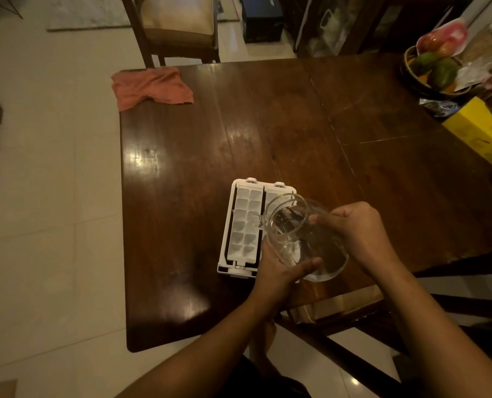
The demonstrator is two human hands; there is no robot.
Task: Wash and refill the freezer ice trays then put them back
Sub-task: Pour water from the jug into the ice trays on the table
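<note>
- The tray [244, 225] is lying on the table [181, 182] near its front edge, a white frame holding two rows of cells.
- A glass jug [311, 242] is tilting over the tray's right half, its spout over the left cells.
- The left hand [279, 272] is cupping the jug from below — thumb across its side.
- The right hand [356, 228] is gripping the jug's right side, fingers curled.
- A pink cloth [153, 87] is lying at the far left corner.

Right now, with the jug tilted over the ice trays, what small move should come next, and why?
Probably slide the glass jug a little along the left tray to the next cell, keeping the tilt shallow. The left hand and right hand both hold it, its spout hangs over that tray's middle cells, and the right tray lies mostly hidden behind the glass.
</note>
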